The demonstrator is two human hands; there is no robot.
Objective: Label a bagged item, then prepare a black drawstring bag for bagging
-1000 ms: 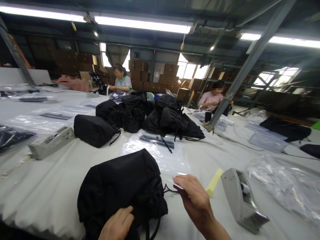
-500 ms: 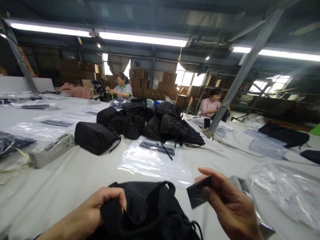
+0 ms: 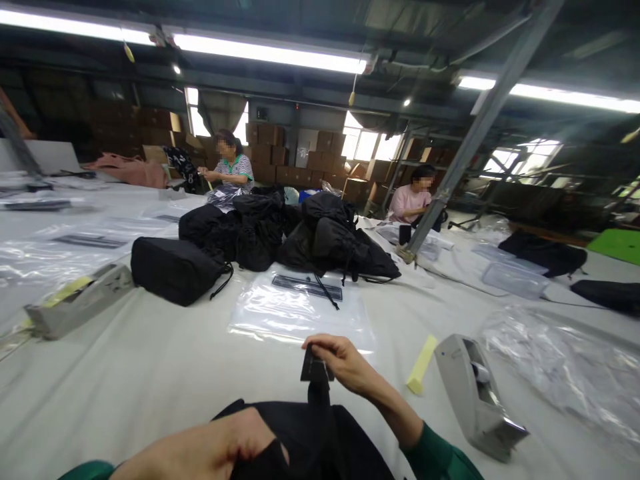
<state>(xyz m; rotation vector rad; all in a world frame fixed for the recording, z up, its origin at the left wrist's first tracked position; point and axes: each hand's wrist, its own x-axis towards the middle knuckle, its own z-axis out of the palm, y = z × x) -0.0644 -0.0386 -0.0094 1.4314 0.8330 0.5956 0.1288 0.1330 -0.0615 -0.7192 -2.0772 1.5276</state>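
A black fabric bag (image 3: 310,440) lies at the near edge of the white table (image 3: 150,373), right in front of me. My left hand (image 3: 210,450) is closed on the bag's fabric at its left side. My right hand (image 3: 345,363) pinches a small dark card (image 3: 313,367) above the bag's opening, its lower edge at the fabric. A clear plastic sleeve with a dark strip (image 3: 300,310) lies flat just beyond my hands.
A grey tape dispenser (image 3: 475,393) with a yellow strip (image 3: 421,363) stands to the right, another dispenser (image 3: 75,307) at left. A pile of black drawstring bags (image 3: 280,233) sits mid-table. Crumpled plastic (image 3: 570,373) lies far right. Two people sit at the far side.
My right hand has swung the dark card from the right to above the bag's opening. The bag has come closer to me, with my left hand still gripping it. The view shifted slightly.
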